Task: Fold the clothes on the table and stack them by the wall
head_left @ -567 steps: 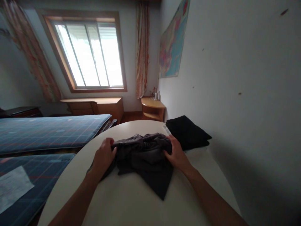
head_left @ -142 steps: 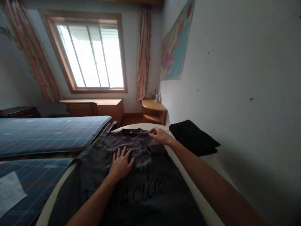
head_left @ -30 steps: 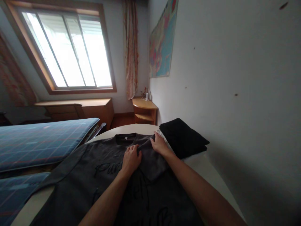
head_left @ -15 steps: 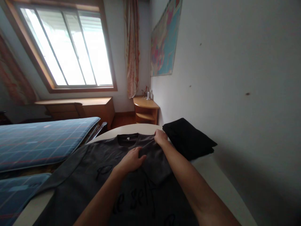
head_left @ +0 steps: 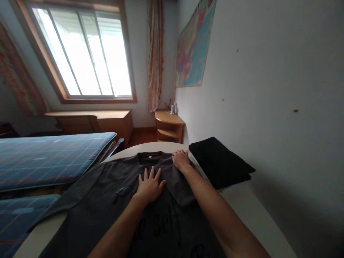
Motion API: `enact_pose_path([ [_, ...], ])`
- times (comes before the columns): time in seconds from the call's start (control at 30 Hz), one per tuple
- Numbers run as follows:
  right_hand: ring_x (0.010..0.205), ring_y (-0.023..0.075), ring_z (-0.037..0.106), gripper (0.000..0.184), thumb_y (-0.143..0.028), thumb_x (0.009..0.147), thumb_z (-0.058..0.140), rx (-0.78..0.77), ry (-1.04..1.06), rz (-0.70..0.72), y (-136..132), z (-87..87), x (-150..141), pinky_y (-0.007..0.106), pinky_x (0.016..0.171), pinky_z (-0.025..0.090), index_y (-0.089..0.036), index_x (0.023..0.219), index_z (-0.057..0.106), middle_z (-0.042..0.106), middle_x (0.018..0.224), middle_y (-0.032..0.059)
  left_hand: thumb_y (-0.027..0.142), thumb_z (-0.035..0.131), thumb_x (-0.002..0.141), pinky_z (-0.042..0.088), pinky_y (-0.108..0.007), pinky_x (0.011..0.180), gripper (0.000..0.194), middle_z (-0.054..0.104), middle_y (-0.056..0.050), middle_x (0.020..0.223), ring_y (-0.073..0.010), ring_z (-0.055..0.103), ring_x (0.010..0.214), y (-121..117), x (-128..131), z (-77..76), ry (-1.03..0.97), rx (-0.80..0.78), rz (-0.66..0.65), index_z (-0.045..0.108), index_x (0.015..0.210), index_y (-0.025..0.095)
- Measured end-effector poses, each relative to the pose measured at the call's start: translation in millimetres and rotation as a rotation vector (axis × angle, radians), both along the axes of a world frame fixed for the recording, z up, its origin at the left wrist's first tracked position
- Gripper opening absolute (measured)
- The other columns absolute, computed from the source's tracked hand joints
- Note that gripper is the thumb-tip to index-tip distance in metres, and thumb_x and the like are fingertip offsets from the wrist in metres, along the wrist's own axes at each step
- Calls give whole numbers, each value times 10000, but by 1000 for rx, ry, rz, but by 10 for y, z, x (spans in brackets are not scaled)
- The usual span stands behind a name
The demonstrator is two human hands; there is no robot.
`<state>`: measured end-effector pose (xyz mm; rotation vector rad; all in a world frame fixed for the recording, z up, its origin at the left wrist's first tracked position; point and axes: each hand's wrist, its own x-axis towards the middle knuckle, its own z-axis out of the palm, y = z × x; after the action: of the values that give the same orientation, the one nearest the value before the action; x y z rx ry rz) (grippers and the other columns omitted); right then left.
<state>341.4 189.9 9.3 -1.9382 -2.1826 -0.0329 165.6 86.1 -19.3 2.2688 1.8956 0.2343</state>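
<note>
A dark grey T-shirt (head_left: 88,204) with black lettering lies spread front up, its neckline and small white label at the far side. My left hand (head_left: 149,188) rests flat on the chest below the collar, fingers spread. Over the shoulder on the right lies my right hand (head_left: 181,159), its fingers laid on the cloth beside the collar. The sleeve on that side lies partly behind my right forearm. The shirt's lower part runs out of view at the bottom.
The round white table (head_left: 258,211) bears the shirt. Folded black cloth (head_left: 219,163) sits on whitish material at the right, near the wall. Blue plaid mattresses (head_left: 59,157) stand to the left. A corner shelf (head_left: 169,122) and a desk (head_left: 113,114) are beyond.
The bunched dark cloth from the earliest frame is now spread out as a shirt. Within the last half second my left fingers have fanned out, and my right hand has loosened from its closed grip.
</note>
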Motion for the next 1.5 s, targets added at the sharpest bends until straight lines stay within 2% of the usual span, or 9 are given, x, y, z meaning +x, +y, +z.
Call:
enact_pose_path([
  [0.2,1270,302,461,504,-466,996,315,-75,36,37,-166,-109,-373,458,1051,309,-164,1240,637,584,1339,167,575,350,962,127,-690,1114,656,200,-111,1621,-465,116,1462,14,34,-105,26,75,14,315,1536,259],
  [0.47,1474,426,47,757,-598,955,271,-305,118,-71,-50,-227,-542,663,1119,43,-146,1559,221,93,1641,140,508,391,966,252,-595,1109,661,292,-166,1586,-432,251,1437,-58,118,-25,51,106,71,321,1531,173],
  [0.67,1411,422,247,603,-453,972,383,-123,129,4,-42,-168,-644,692,1080,125,-125,1479,380,335,1535,235,430,425,950,293,-489,1112,587,413,-231,1493,-364,357,1389,-42,113,-37,-5,216,159,458,1399,53],
  [0.8,1379,212,362,409,-419,999,378,-76,123,292,-81,-175,-662,437,1169,160,-322,1367,527,479,1479,37,289,467,901,388,-384,1036,385,559,-199,1318,-301,514,1226,20,67,-85,-25,306,228,588,1192,69],
  [0.87,1384,204,368,410,-462,999,365,-109,120,343,-52,-203,-649,438,1173,168,-346,1343,555,475,1492,2,257,496,871,400,-374,1022,350,580,-181,1281,-289,528,1201,42,49,-120,-32,338,218,601,1156,83],
  [1.0,1423,294,316,535,-472,1006,308,-137,127,292,25,-253,-628,580,1149,167,-221,1460,441,372,1559,96,297,512,882,351,-402,1080,384,566,-182,1327,-299,488,1260,53,30,-170,-33,388,177,600,1194,91],
  [1.13,1438,227,293,476,-444,1009,327,-100,132,329,-44,-211,-595,443,1156,239,-245,1400,511,388,1557,30,398,485,925,353,-437,1078,413,575,-174,1329,-318,487,1250,50,23,-171,-50,407,143,625,1188,112],
  [1.33,1435,291,264,467,-240,992,318,53,116,80,-317,-5,-290,456,1143,215,-137,1423,465,306,1581,148,375,538,914,343,-483,1085,323,583,-135,1336,-346,449,1298,64,42,-146,-119,398,71,643,1137,166],
  [1.5,1412,373,298,602,-371,959,438,15,103,-219,-416,59,45,473,1087,292,-107,1494,358,222,1593,223,227,548,876,436,-362,975,110,678,-84,1097,-261,587,1129,79,71,-58,-211,400,59,621,957,207],
])
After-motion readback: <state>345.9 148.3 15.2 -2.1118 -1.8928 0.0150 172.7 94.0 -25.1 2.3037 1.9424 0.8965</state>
